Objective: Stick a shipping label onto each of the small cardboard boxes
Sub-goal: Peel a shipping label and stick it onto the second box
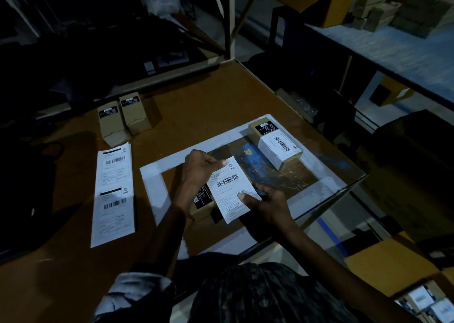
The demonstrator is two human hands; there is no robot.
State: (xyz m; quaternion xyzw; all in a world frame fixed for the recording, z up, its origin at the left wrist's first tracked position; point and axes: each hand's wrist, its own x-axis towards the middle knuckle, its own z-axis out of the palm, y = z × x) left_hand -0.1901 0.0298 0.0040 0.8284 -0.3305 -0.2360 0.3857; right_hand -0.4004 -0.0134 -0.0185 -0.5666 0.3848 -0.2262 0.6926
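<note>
Pinching white barcode shipping label (pixel 229 190) at opposite corners: left hand (pixel 199 173) far corner, right hand (pixel 266 206) near. Long axis running w/ small brown cardboard box (pixel 202 203) directly beneath, near-touching.

"CRED" on the held label (pixel 232 189), the label strip (pixel 114 195) and the labelled box (pixel 278 146).

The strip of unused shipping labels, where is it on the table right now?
In the head view the strip of labels lies flat on the table's left side, just in front of two upright unlabelled boxes and left of the white-taped square.
</note>
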